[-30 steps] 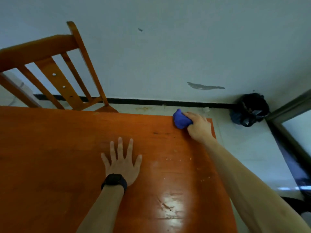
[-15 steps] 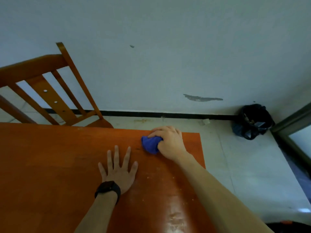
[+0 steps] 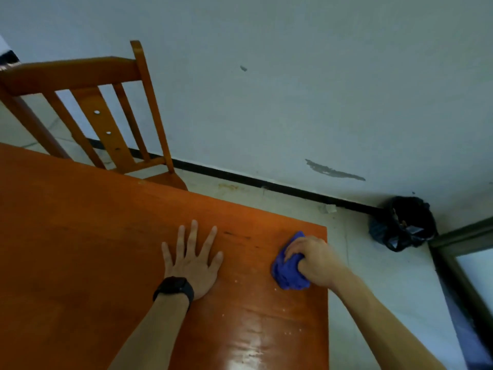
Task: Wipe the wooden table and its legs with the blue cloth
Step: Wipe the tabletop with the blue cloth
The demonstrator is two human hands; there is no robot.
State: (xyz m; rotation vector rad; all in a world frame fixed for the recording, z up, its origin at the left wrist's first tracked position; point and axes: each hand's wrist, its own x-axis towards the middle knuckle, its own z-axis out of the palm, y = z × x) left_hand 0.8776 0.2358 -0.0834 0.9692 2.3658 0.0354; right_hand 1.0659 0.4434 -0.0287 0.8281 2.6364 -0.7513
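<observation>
Currently left hand point(image 3: 192, 263) flat, fingers spread, bracing on worktop point(image 3: 80, 236). Right hand point(image 3: 314, 260) clamps wadded cloth point(image 3: 288, 268) near far right corner. Cloth looks soft, light; bunched grip suits. Chair point(image 3: 106, 108) behind.

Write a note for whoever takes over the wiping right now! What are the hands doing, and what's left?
Left hand: open, lying flat on the wooden table, fingers spread.
Right hand: grips the bunched blue cloth, which sits on the tabletop near its far right corner.
Done: the cloth is on the top; how much of it is already wiped cannot be told.
Left: pale specks lie on the top beside the cloth. The table legs are out of view and probably still need wiping.
</observation>
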